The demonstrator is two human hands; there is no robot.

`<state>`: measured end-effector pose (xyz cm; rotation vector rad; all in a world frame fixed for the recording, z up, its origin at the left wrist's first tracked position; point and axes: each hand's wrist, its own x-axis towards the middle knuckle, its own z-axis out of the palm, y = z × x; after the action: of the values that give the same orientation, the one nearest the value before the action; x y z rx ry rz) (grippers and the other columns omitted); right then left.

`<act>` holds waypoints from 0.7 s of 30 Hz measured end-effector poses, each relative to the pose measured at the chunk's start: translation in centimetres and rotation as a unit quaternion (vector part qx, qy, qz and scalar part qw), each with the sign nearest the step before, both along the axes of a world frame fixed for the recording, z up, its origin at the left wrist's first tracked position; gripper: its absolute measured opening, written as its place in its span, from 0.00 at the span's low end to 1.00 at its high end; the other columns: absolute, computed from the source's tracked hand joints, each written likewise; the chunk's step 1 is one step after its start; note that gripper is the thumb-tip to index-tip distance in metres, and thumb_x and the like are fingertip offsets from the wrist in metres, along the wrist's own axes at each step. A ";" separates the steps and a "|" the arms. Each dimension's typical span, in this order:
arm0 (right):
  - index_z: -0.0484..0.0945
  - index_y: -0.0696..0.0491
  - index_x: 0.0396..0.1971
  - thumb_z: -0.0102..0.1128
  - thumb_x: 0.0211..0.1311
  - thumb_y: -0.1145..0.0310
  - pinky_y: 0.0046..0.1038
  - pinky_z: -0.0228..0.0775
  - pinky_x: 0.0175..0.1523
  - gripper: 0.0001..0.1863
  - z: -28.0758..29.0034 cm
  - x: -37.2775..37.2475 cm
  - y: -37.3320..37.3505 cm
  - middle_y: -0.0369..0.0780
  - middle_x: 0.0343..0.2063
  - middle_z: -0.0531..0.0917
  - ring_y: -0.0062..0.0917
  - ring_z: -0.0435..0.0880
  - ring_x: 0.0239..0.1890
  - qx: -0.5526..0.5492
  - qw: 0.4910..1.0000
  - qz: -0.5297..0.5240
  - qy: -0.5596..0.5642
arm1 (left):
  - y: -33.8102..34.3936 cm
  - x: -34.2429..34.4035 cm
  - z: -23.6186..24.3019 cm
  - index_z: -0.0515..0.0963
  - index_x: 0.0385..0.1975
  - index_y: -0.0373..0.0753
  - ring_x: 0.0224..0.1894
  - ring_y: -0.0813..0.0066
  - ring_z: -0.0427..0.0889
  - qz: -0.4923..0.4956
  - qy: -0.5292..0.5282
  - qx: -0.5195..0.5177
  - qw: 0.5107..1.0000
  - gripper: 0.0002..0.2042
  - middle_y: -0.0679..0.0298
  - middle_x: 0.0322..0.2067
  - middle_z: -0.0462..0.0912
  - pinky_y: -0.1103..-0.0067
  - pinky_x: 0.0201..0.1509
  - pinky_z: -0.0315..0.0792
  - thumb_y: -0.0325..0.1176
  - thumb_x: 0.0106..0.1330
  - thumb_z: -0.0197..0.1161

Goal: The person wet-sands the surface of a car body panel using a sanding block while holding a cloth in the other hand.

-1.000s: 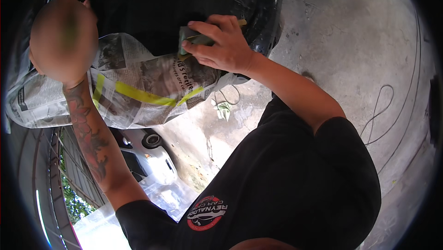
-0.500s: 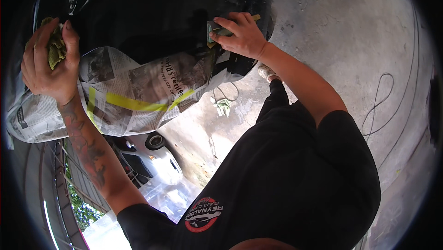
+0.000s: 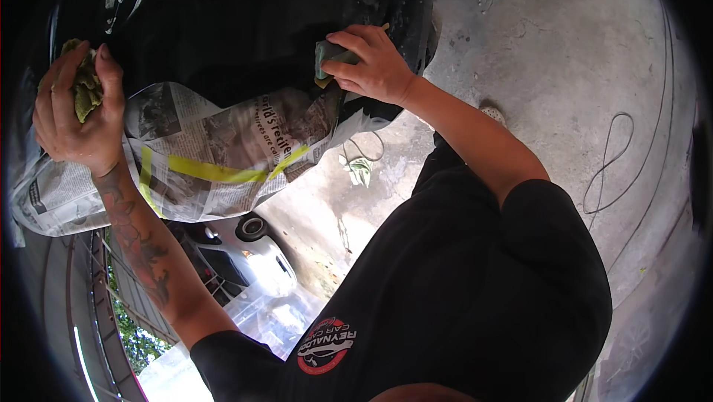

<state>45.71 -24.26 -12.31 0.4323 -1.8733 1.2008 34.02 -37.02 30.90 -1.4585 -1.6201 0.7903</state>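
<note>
We get strong daylight glare lower left, partly washing out white car (image 3: 273, 270) and nearby floor (image 3: 316, 216). Black panel (image 3: 238, 31) dim, detail sunk. We see edges bend, corners blackened.

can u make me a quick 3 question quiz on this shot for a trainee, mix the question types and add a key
1. Multiple choice: what is in the left hand?
A) a paintbrush
B) a crumpled cloth
C) a spray gun

2. True or false: the tape strips on the newspaper are blue.

3. Fill in the gap: the grey-green sanding block at the black panel is gripped by the person's ____ hand.

Key:
1. B; it is yellow-green and bunched up.
2. False; they are yellow.
3. Right; the right hand has it between thumb and fingers.
</note>
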 end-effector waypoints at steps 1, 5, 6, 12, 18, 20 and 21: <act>0.82 0.31 0.45 0.78 0.42 0.64 0.43 0.71 0.56 0.26 -0.7 -0.2 0.2 0.33 0.59 0.74 0.38 0.76 0.56 0.014 1.000 0.000 -0.012 | 0.1 0.0 0.0 0.88 0.34 0.53 0.34 0.78 0.88 -0.004 -0.005 0.000 1.000 0.09 0.78 0.35 0.89 0.79 0.38 0.77 0.42 0.56 0.79; 0.81 0.29 0.46 0.78 0.43 0.63 0.46 0.70 0.55 0.26 -1.3 -0.7 0.3 0.32 0.59 0.73 0.38 0.75 0.55 0.025 1.000 0.010 -0.005 | 0.2 0.3 0.0 0.88 0.34 0.52 0.34 0.78 0.88 -0.003 0.012 -0.006 1.000 0.09 0.78 0.35 0.89 0.79 0.37 0.77 0.42 0.56 0.79; 0.81 0.29 0.46 0.78 0.43 0.63 0.46 0.70 0.55 0.26 -0.6 -0.7 0.1 0.32 0.59 0.73 0.38 0.75 0.55 0.025 1.000 0.011 -0.006 | 0.1 0.2 -0.1 0.88 0.34 0.52 0.34 0.78 0.88 -0.002 0.018 -0.007 1.000 0.09 0.78 0.35 0.89 0.79 0.37 0.77 0.42 0.56 0.79; 0.81 0.26 0.48 0.80 0.41 0.58 0.44 0.68 0.53 0.29 9.8 -1.1 -1.5 0.30 0.61 0.72 0.35 0.74 0.54 -0.032 0.995 -0.005 0.091 | 0.4 0.2 -0.5 0.88 0.33 0.55 0.32 0.78 0.87 -0.016 -0.004 0.017 1.000 0.09 0.79 0.35 0.89 0.80 0.36 0.76 0.43 0.54 0.80; 0.83 0.28 0.45 0.79 0.40 0.58 0.39 0.67 0.52 0.26 11.8 -0.5 -2.1 0.31 0.58 0.74 0.34 0.75 0.53 -0.041 0.996 -0.032 0.068 | 0.8 1.0 -1.1 0.88 0.31 0.58 0.32 0.79 0.85 -0.006 0.005 0.045 0.999 0.08 0.82 0.35 0.87 0.80 0.35 0.75 0.45 0.54 0.79; 0.84 0.30 0.43 0.79 0.41 0.59 0.38 0.67 0.51 0.24 12.9 -1.1 -2.0 0.32 0.57 0.76 0.33 0.75 0.53 -0.062 0.993 -0.040 0.091 | 0.6 1.1 -1.2 0.87 0.30 0.58 0.32 0.79 0.84 0.006 0.000 0.064 0.998 0.08 0.82 0.34 0.87 0.80 0.37 0.74 0.44 0.53 0.79; 0.84 0.30 0.43 0.79 0.41 0.59 0.38 0.67 0.51 0.24 14.1 -1.5 -2.0 0.32 0.57 0.76 0.33 0.75 0.53 -0.059 0.993 -0.036 0.095 | 0.3 1.3 -1.2 0.86 0.30 0.58 0.33 0.79 0.84 0.014 -0.003 0.074 0.997 0.08 0.82 0.34 0.87 0.80 0.38 0.74 0.44 0.53 0.78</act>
<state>44.25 -26.27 1.84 0.3965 -1.6329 1.1722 35.30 -36.67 29.66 -1.3372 -1.6699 0.6680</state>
